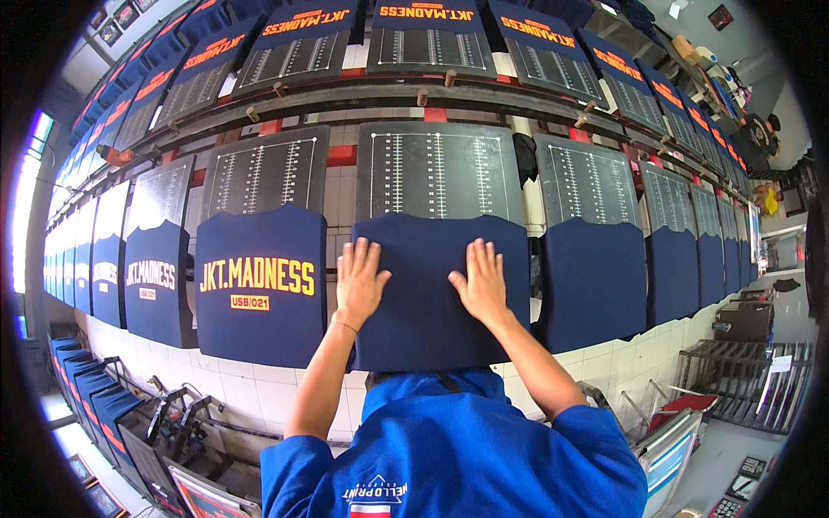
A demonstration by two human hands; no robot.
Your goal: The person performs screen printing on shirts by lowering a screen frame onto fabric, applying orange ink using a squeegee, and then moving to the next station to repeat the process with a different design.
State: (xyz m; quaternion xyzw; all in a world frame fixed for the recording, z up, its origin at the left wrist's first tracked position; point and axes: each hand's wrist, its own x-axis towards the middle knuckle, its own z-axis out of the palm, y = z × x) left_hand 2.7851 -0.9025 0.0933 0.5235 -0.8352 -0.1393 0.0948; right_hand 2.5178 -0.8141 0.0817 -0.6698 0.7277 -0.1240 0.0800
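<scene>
I see my left hand and my right hand both lying flat and open, fingers spread and pointing to the far side, palms pressed on a plain navy shirt with no print on it. The shirt is pulled over a dark pallet board right in front of me, in the middle of the near row. The board's long axis runs near to far; the shirt covers its near half and its far half is bare, showing white ruled scale lines. The shirt's far edge dips in a shallow curve between two raised corners. My hands sit side by side near that far edge, apart from each other, and grip nothing. There is a thin band on my left wrist.

Just to the left is one printed shirt on its own board, its yellow lettering running left to right with a small orange label beneath. Further left a second printed shirt shows clearly, then more that shrink towards the rim and are too bent to count. To the right one plain shirt sits on the next board, with more beyond it, also too small to count. A far row of boards runs across the top with orange lettering. I count two hands, both mine. My blue top fills the near edge, and metal racks stand on the right.
</scene>
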